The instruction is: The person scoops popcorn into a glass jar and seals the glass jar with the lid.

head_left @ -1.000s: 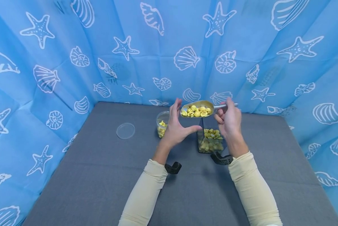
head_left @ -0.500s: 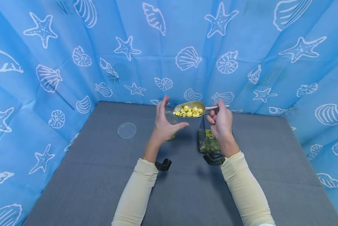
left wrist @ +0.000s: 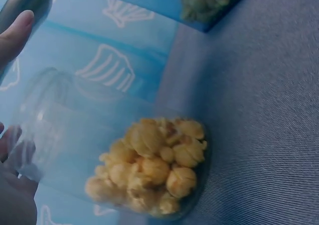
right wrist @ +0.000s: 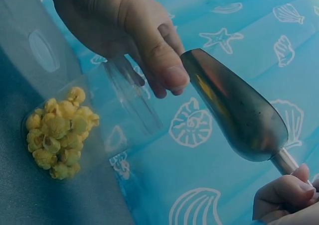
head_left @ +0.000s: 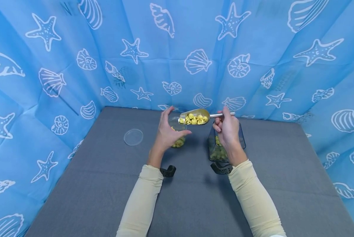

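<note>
My right hand [head_left: 228,130] grips the handle of a metal scoop [right wrist: 239,110], held level above the table. Yellow popcorn [head_left: 193,119] fills the scoop's bowl. Its tip reaches over the mouth of a clear round jar [left wrist: 84,130], which stands on the table with popcorn [left wrist: 149,160] in its lower part. Beside the jar's rim is my left hand [head_left: 166,133], thumb and fingers spread wide; in the right wrist view its thumb is close to the scoop's tip. Part of the jar is hidden behind this hand in the head view.
A clear square container [head_left: 216,153] of popcorn stands right of the jar, partly covered by my right hand. On the left lies a round clear lid [head_left: 133,137]. A blue shell-print curtain [head_left: 153,72] borders the grey tabletop [head_left: 100,184] at the back and sides.
Both hands have moved left, carrying the loaded scoop from near the square container to over the jar's mouth. Lid, jar and square container have stayed in place.
</note>
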A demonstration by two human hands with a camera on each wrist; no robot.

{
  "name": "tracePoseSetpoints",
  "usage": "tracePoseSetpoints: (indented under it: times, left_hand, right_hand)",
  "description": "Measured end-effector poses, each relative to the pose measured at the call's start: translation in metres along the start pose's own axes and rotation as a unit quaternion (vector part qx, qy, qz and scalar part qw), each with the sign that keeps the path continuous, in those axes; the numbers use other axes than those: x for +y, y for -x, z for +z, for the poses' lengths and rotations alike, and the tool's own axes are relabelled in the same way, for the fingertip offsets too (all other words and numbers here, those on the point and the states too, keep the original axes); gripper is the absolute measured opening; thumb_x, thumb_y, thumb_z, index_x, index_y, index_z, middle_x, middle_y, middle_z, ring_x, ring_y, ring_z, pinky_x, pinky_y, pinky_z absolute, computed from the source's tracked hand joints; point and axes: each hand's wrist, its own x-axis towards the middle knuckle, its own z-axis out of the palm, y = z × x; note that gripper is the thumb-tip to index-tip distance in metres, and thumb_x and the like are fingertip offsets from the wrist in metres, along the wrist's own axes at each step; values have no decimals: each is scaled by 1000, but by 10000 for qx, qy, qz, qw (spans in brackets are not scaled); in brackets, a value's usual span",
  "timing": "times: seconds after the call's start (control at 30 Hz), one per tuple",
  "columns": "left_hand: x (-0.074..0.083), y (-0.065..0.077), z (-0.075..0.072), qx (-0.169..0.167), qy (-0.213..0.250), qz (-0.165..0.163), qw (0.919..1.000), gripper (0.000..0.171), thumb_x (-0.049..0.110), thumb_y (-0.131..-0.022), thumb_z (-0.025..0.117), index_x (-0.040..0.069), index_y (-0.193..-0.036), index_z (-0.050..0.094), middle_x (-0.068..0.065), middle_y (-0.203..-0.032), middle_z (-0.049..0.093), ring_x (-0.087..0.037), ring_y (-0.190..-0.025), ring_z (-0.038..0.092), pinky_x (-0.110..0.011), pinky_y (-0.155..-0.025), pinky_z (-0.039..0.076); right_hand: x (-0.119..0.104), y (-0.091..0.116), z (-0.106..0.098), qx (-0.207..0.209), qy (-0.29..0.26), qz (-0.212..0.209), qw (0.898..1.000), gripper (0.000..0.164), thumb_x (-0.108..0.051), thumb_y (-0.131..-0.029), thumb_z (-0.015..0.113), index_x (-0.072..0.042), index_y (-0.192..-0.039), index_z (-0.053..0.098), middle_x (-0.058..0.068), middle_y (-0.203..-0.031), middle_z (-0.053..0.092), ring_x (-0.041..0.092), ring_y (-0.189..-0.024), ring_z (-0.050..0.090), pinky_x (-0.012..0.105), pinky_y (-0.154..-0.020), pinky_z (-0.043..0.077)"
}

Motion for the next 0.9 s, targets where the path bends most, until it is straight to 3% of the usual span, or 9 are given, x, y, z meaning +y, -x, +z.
tracePoseSetpoints:
  times: [0.2, 0.47, 0.9]
  left_hand:
    - [-10, -3, 3, -27, -140, -242, 9996, 110, 43, -71, 94, 22, -159, 31, -1, -159, 38, -24, -152, 34, -52, -122, 34]
    - [-25, -7, 12, 63, 176, -354, 9992, 86, 26, -77, 89, 16, -150, 45, -2, -146, 54, -32, -141, 47, -57, -117, 38]
    - [-32, -7, 12, -33, 232, -281, 9993, 85, 28, -78, 89, 19, -150, 44, 0, -144, 53, -28, -140, 47, -58, -115, 40]
  right_hand:
    - [3, -2, -1, 36, 205, -20, 9998, 35, -37, -110, 44, -7, -102, 60, -4, -65, 52, 4, -48, 37, 17, -43, 32]
    - [6, -3, -2, 47, 502, -172, 9986, 34, -35, -110, 44, -7, -101, 61, -4, -63, 53, 4, -47, 38, 17, -42, 33]
    - [10, -3, 1, -10, 795, -533, 9954, 37, -39, -106, 53, -4, -99, 63, -4, -62, 54, 4, -48, 41, 17, -41, 33]
